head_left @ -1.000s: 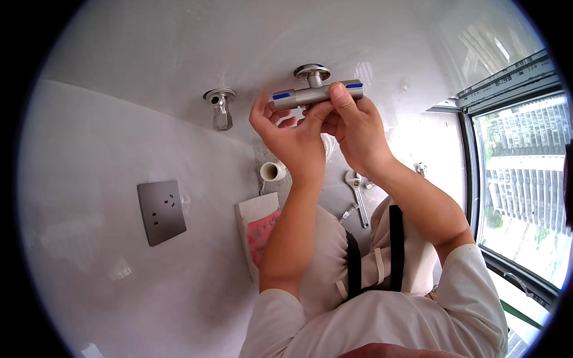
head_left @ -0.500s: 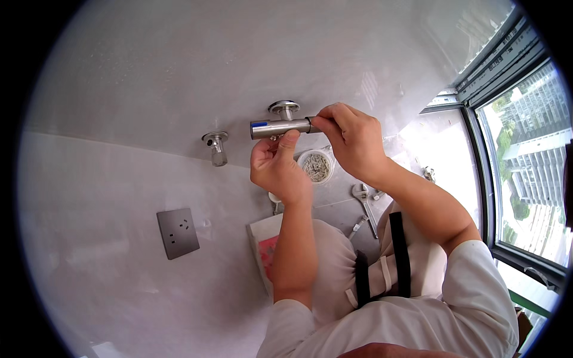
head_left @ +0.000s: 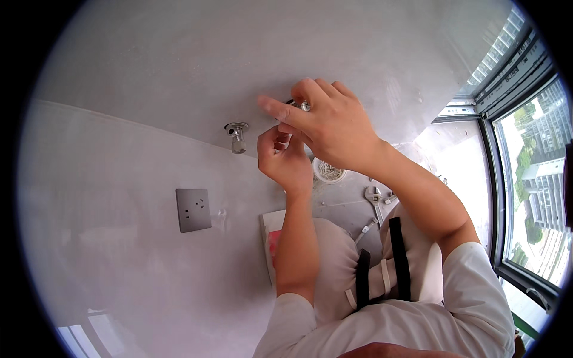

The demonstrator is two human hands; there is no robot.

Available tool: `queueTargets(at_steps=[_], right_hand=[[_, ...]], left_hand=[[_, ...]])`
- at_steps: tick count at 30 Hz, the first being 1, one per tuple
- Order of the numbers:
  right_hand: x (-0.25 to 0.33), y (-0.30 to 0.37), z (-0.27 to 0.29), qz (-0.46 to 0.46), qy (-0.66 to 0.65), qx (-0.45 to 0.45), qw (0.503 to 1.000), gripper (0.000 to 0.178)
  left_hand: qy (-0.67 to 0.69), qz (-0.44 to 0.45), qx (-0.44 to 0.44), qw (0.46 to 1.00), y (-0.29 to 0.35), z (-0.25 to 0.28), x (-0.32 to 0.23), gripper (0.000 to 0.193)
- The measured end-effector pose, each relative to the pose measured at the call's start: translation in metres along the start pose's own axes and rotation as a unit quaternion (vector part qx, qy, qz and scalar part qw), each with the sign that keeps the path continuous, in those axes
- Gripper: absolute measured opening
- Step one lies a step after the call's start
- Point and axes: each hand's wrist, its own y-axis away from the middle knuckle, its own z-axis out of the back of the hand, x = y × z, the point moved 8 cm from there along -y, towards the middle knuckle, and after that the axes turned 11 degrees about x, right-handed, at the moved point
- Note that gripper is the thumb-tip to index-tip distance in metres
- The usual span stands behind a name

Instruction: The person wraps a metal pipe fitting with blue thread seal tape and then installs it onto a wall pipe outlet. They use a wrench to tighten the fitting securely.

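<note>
One metal wall fitting (head_left: 305, 106), at twelve o'clock in the head view, is mostly hidden behind your right hand (head_left: 335, 123), fingers spread; your left hand (head_left: 287, 165) curls just below. Whether either grips it, I cannot tell. An angle valve (head_left: 238, 141) sits at ten o'clock.

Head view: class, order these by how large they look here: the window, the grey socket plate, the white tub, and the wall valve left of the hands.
1. Window
2. Grey socket plate
Smallest, unranked: white tub and wall valve; they look close in size, and the tub is partly hidden.
</note>
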Motion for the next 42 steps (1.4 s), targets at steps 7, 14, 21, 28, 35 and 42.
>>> queueTargets(at_steps=[7, 14, 21, 28, 35, 42], right_hand=[[-0.010, 0.005, -0.015, 0.000, -0.011, -0.032, 0.999, 0.020], [-0.024, 0.019, -0.001, -0.021, -0.029, -0.082, 0.996, 0.020], [-0.028, 0.020, -0.013, -0.105, -0.106, -0.115, 0.982, 0.015], [-0.056, 0.064, -0.033, -0.166, -0.171, -0.124, 0.963, 0.011], [-0.061, 0.075, -0.034, -0.166, -0.205, -0.118, 0.957, 0.010], [-0.063, 0.079, -0.015, -0.134, -0.245, -0.129, 0.951, 0.009]], left_hand=[[0.000, 0.000, -0.014, 1.000, -0.001, 0.004, 0.007, 0.021], [-0.064, -0.037, -0.012, 0.997, -0.007, 0.007, -0.004, 0.034], [-0.096, 0.006, -0.052, 0.994, 0.013, 0.009, 0.022, 0.052], [0.496, 0.380, 0.180, 0.759, 0.059, -0.058, 0.026, 0.048], [0.396, 0.259, 0.045, 0.880, 0.014, -0.053, 0.023, 0.027], [0.253, 0.167, -0.009, 0.953, -0.010, -0.040, 0.010, 0.019]])
